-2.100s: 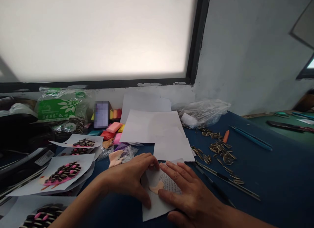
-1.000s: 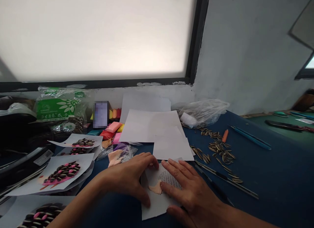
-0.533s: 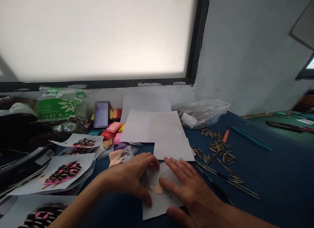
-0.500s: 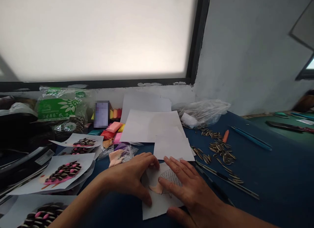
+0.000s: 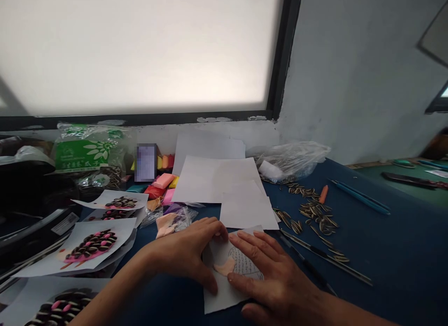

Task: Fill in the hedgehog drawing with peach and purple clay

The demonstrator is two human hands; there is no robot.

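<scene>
Clay (image 5: 225, 268) on paper (image 5: 221, 299); left hand (image 5: 194, 251), right hand (image 5: 275, 274) touching paper.

Dark-blue flat tabletop (image 5: 395, 260) passable far right of right hand (image 5: 271, 270). Black slim pen (image 5: 317, 273) between; white rectangular paper sheets (image 5: 217, 179) block ahead.

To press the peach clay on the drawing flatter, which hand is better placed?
Likely the right hand: it lies partly over the drawing and reaches the edge of the clay. The left hand spans the left side of the sheet, seemingly better placed for steadying.
</scene>
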